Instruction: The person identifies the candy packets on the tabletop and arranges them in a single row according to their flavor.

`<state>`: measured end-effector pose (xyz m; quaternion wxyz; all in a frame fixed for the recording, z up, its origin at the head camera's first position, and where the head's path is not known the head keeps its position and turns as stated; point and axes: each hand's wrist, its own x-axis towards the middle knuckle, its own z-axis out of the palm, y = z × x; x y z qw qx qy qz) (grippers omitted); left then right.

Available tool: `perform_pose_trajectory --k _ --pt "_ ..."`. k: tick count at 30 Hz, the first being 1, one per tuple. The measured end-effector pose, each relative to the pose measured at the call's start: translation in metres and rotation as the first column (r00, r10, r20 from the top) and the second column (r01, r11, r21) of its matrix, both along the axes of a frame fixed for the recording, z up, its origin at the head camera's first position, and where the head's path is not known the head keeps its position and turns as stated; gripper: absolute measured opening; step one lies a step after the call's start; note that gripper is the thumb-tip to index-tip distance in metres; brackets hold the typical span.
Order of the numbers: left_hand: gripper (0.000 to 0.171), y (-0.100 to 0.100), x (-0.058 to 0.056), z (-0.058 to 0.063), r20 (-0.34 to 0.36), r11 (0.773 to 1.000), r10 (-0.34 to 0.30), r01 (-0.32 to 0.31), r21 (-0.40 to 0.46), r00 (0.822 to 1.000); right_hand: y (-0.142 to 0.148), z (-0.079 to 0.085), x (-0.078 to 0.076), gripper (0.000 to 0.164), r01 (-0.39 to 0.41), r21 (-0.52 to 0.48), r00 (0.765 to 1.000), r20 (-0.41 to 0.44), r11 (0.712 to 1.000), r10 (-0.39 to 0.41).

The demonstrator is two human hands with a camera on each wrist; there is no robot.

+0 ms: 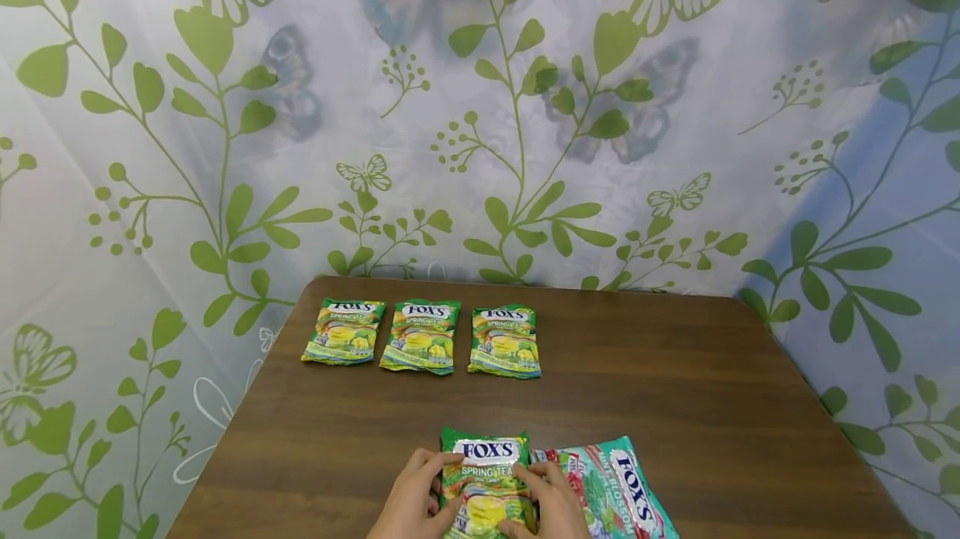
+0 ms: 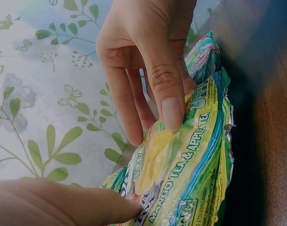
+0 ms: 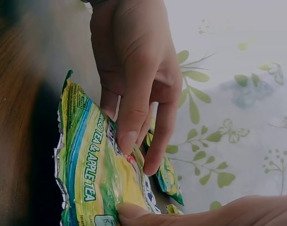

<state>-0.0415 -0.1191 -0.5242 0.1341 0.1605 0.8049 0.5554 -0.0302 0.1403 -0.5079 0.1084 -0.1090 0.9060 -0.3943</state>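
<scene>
A green and yellow bag of Fox's Spring Tea candy [image 1: 487, 479] lies at the near side of the table. My left hand [image 1: 420, 496] holds its left side, with the thumb low on the front and fingers along the edge. From the opposite side my right hand [image 1: 553, 501] grips the bag, thumb also on the front. In the left wrist view the candy bag [image 2: 181, 160] shows "Mango Tea & Apple Tea" print, and the right hand [image 2: 150, 61] reaches over it. Partly behind my right hand lies a teal and red Fox's bag [image 1: 626, 489] marked Blossom.
Three similar Spring Tea bags stand in a row toward the back left of the brown wooden table [image 1: 660, 372]: a left one [image 1: 343, 332], a middle one [image 1: 421, 337] and a right one [image 1: 505, 343]. Behind the table hangs a leaf-and-butterfly patterned curtain [image 1: 360, 214].
</scene>
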Motion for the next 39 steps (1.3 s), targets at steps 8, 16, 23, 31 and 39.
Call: perform_pose_trajectory --k 8,16,23,31,39 --pt "0.046 0.002 -0.002 0.002 0.007 1.0 -0.011 0.011 0.0 1.0 0.002 0.004 -0.001 0.065 0.005 -0.032 1.0 0.011 0.999 -0.005" --pt "0.045 0.002 -0.007 -0.001 -0.108 0.999 -0.028 0.031 0.021 0.994 0.006 0.012 -0.002 0.065 0.023 -0.087 1.0 -0.019 0.996 -0.024" --pt "0.046 0.02 -0.017 0.015 -0.128 0.999 -0.034 0.031 -0.024 0.991 0.017 0.019 -0.008 0.066 0.072 -0.119 0.996 -0.045 0.99 -0.078" --pt "0.048 0.049 -0.033 0.028 -0.173 1.0 -0.005 0.0 -0.031 0.985 0.033 0.029 -0.022 0.066 0.167 -0.101 0.982 -0.078 0.981 -0.175" --pt "0.046 0.079 -0.068 0.033 -0.202 0.998 0.0 -0.012 -0.057 0.979 0.053 0.039 -0.044 0.064 0.247 -0.042 0.954 -0.167 0.968 -0.25"
